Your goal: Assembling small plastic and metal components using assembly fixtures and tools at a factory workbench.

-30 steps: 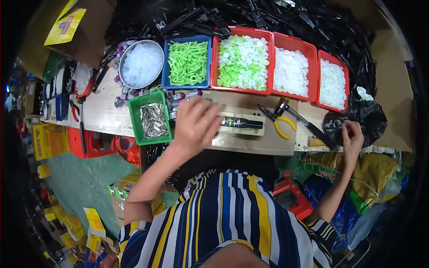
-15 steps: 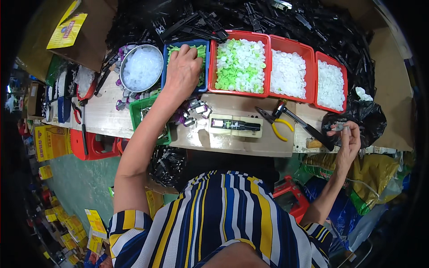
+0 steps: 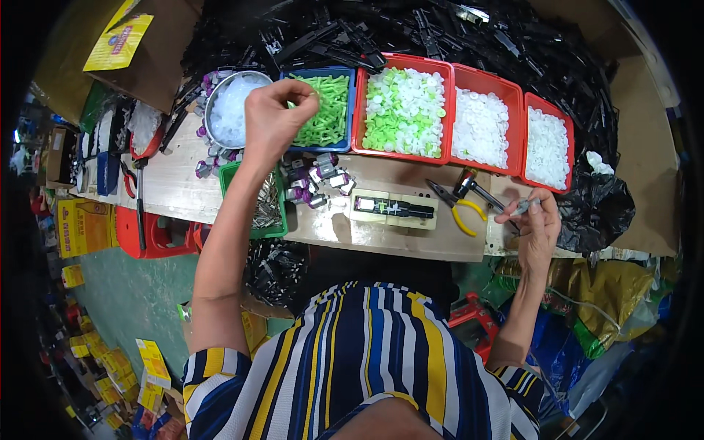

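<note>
My left hand point(image 3: 273, 121) is closed in a pinch over the left edge of the blue bin point(image 3: 353, 110), which is full of small green plastic sticks point(image 3: 328, 110). What its fingertips hold is hidden. My right hand point(image 3: 541, 227) pinches a small grey, partly translucent piece point(image 3: 523, 206) above the table's right side, beside the hammer point(image 3: 480, 192). Between the hands, a slim black mechanism point(image 3: 403, 209) with white and green bits lies in a cream holding block point(image 3: 361, 217). Pliers with yellow handles point(image 3: 466, 218) rest to the right of the block.
Red bins point(image 3: 449, 110) of white and green pieces line the back, before a heap of black parts point(image 3: 506, 51). A round metal bowl point(image 3: 208, 121), a green tray point(image 3: 229, 180) of metal pins and grey-purple parts point(image 3: 323, 176) are at left. A black bag point(image 3: 601, 209) sits far right.
My left hand has lifted out of the green sticks and moved left, toward the bowl. My right hand has moved left and slightly down, from beside the black bag, still pinching the small piece.
</note>
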Available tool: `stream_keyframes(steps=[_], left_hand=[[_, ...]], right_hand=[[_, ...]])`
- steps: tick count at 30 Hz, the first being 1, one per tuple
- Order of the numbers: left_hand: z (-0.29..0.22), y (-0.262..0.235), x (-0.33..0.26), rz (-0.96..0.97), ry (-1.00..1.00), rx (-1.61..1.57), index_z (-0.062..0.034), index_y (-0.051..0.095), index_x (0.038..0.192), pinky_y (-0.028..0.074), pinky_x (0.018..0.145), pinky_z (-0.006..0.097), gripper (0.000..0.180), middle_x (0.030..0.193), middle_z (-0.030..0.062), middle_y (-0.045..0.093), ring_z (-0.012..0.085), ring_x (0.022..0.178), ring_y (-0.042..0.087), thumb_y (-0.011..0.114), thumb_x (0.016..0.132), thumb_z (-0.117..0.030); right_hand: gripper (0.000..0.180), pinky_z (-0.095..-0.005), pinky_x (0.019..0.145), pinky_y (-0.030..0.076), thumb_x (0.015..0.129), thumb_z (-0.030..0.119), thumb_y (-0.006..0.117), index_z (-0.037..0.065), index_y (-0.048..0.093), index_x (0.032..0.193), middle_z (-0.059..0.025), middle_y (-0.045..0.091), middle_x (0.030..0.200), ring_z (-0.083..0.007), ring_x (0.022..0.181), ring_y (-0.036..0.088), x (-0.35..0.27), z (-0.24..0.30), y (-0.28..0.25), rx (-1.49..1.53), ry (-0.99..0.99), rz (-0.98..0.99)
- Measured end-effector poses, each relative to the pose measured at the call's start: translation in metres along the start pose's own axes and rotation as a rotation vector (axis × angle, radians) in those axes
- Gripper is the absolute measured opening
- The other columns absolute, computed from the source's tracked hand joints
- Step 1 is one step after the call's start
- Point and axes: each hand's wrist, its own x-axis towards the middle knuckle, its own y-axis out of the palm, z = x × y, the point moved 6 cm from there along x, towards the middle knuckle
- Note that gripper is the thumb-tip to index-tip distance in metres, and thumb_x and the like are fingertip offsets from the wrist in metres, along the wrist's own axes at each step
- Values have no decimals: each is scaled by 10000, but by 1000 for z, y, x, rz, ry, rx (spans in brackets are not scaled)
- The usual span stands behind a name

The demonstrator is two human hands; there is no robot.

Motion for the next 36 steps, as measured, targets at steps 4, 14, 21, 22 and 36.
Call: stream_keyframes(steps=[4,14,21,22,36], left_hand=[[7,-38,-12,-91,-61,-215,15,731,886,427,575,181,111,778,-14,689,27,647,572,719,808,-62],[23,-94,-28,-170,159,453,-23,740,803,497,691,333,105,771,85,708,206,774,634,728,738,-104],[22,-95,-30,-117,184,539,-18,733,791,481,730,337,96,788,85,708,229,827,614,732,733,-95],[17,-98,-32,-151,212,505,-17,736,798,476,732,332,94,794,84,709,225,826,612,734,737,-89],[-19,13,-111,30,-348,-833,18,719,953,506,759,223,127,885,55,714,93,792,650,726,828,39]], right_hand=[[256,-256,585,511,1008,163,555,-6,564,1199,-84,631,830,-137,658,591,3,-14,12,18,88,60],[272,-227,691,461,970,41,598,-64,626,1219,-64,621,982,-99,752,560,8,-17,21,-332,-19,120],[262,-232,682,487,928,-12,639,-72,639,1183,-69,659,982,-101,752,594,4,-11,30,-422,2,109],[262,-232,682,487,928,-12,639,-72,639,1183,-69,659,982,-101,752,594,4,-10,32,-425,0,109],[198,-246,675,515,848,-2,711,-20,708,1045,-85,698,876,-126,742,654,5,18,159,-460,-300,405]])
